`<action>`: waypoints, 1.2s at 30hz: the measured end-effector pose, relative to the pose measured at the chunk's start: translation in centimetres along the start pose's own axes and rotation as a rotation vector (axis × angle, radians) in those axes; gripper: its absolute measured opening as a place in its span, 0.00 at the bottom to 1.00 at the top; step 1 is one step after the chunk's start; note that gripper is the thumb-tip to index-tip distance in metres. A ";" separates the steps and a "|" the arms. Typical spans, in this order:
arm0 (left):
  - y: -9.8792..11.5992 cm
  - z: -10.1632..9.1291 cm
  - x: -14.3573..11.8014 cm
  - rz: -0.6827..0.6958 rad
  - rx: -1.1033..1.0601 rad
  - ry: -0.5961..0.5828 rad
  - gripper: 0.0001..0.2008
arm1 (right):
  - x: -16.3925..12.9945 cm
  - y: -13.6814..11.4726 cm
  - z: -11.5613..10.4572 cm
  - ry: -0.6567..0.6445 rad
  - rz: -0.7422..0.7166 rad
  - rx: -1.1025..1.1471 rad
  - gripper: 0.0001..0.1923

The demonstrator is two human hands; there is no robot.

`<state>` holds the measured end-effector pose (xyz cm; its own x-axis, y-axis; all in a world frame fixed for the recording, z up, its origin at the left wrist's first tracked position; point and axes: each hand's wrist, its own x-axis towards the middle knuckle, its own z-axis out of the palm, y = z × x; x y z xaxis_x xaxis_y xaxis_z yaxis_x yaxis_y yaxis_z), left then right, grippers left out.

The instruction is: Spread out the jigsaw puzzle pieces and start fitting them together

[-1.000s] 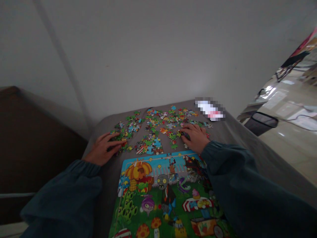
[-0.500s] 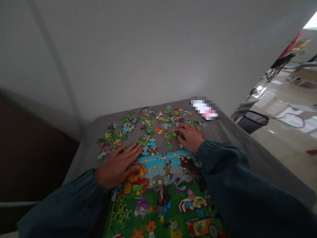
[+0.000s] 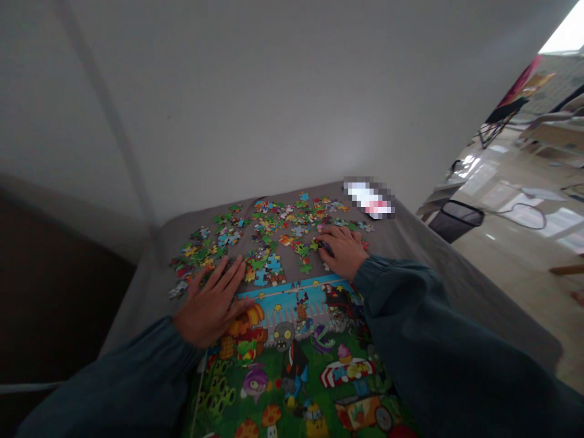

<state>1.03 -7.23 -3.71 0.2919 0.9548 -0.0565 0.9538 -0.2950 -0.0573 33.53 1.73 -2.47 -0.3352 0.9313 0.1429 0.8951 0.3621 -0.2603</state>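
Note:
My left hand lies flat with its fingers spread, palm down. It rests over the upper left corner of a colourful cartoon picture board, its fingertips by loose jigsaw pieces. My right hand is beyond the board's upper right edge, fingers bent down toward the cloth. A dark jigsaw piece shows between its thumb and fingers. Near those fingertips lie green jigsaw pieces. Some blue pieces sit between my hands, just above the board. Whatever lies under my palms is hidden.
A grey cloth covers the surface, which meets a pale wall at the back. At the far right corner lies a phone, its screen blurred out. To the right, a dark mesh basket stands lower, above a shiny floor.
My left hand has drawn back left, away from the blue pieces, and its fingers have spread. My right hand stays at the same pieces. The whole view has shifted slightly.

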 end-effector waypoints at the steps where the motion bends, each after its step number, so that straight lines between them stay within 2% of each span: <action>1: 0.3 -0.2 0.3 -0.026 0.019 0.002 0.39 | 0.0 -0.1 -0.1 -0.004 0.004 0.000 0.18; 5: 1.4 -1.1 1.8 -0.110 0.048 0.064 0.39 | 0.0 -0.3 -0.2 -0.012 0.014 -0.008 0.18; 10: 3.0 -1.6 3.6 0.084 -0.040 0.032 0.40 | 0.0 -0.4 -0.2 -0.012 0.012 -0.014 0.18; 16: 3.9 -1.2 1.7 0.176 -0.045 0.000 0.38 | 0.0 -0.4 -0.2 -0.019 0.014 -0.008 0.19; 19: 3.3 -1.0 0.8 0.152 -0.014 0.046 0.39 | 0.0 -0.3 -0.1 -0.008 0.012 -0.001 0.18; 24: 2.1 -0.8 1.6 -0.018 0.023 0.104 0.40 | -0.3 -0.6 -0.6 0.060 0.003 -0.050 0.21; 26: 1.9 -0.8 2.3 -0.082 0.030 0.107 0.39 | -0.6 -1.2 -0.7 0.083 -0.092 -0.054 0.23; 29: 1.8 -1.1 3.0 -0.137 0.032 0.084 0.39 | -1.1 -2.9 -0.2 0.030 -0.420 -0.033 0.25; 31: 1.8 -1.1 3.0 -0.121 0.031 0.088 0.39 | -1.5 -4.1 0.4 -0.045 -0.622 -0.029 0.28; 33: 2.0 -1.1 2.7 -0.053 0.025 0.105 0.39 | -1.7 -4.8 1.0 -0.103 -0.700 -0.031 0.29; 36: 2.1 -0.6 2.1 0.109 -0.006 0.093 0.38 | -1.6 -4.9 1.3 -0.100 -0.648 -0.042 0.28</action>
<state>3.68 -5.84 -3.33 0.3991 0.9164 0.0310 0.9163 -0.3974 -0.0501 29.33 -1.51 -2.65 -0.8341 0.5254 0.1682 0.5130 0.8508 -0.1133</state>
